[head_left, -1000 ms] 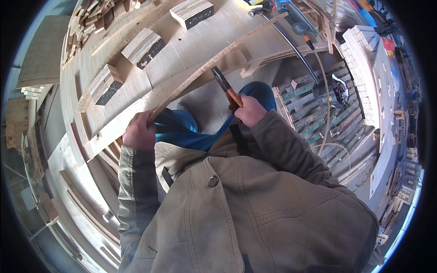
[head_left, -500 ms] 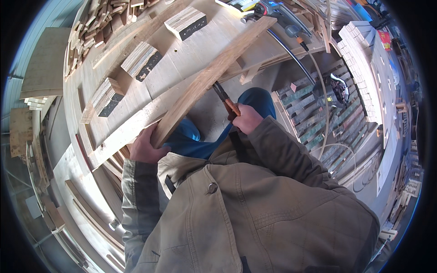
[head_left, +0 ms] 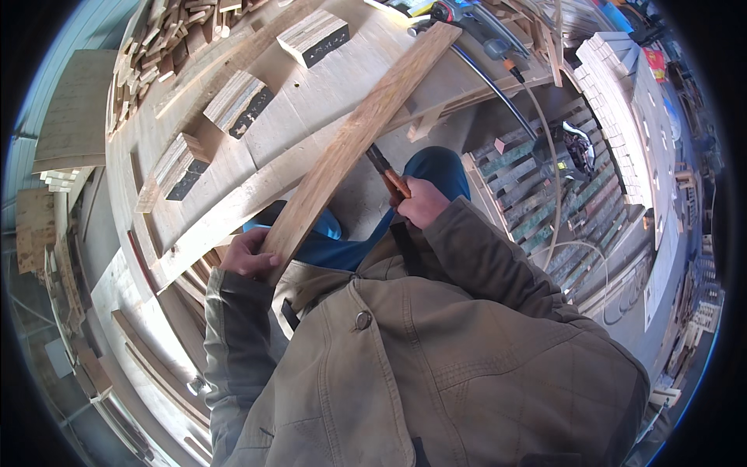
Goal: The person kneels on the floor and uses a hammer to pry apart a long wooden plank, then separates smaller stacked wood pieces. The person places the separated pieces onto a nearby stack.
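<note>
2 bare hands are in view, each occupied. Left hand [head_left: 250, 255]: closed on the near end of a flat wooden strip [head_left: 358, 144], thumb over its upper face, fingers partly hidden. Right hand [head_left: 422, 202]: wrapped round the orange-brown handle of a tool [head_left: 394, 179]; its dark forward end passes behind the strip, so the kind of tool cannot be confirmed.

The strip slants from the left hand across the front edge of the worktop [head_left: 311, 113]; whether it touches that edge cannot be determined. Blue trousers [head_left: 437, 167] show below, partly covered by the jacket [head_left: 467, 342].

On the worktop stand 3 layered wooden blocks [head_left: 238, 103] with black faces, set apart in a slanting row. Beyond them, a heap of offcuts [head_left: 175, 39] is cut off by the upper rim. Near the strip's far end, 1 dark device [head_left: 447, 11] is also cropped.

To the right, a slatted pallet [head_left: 521, 198] bears a dark object [head_left: 574, 152] of unclear form. Clutter along the right rim is too distorted to itemise.
</note>
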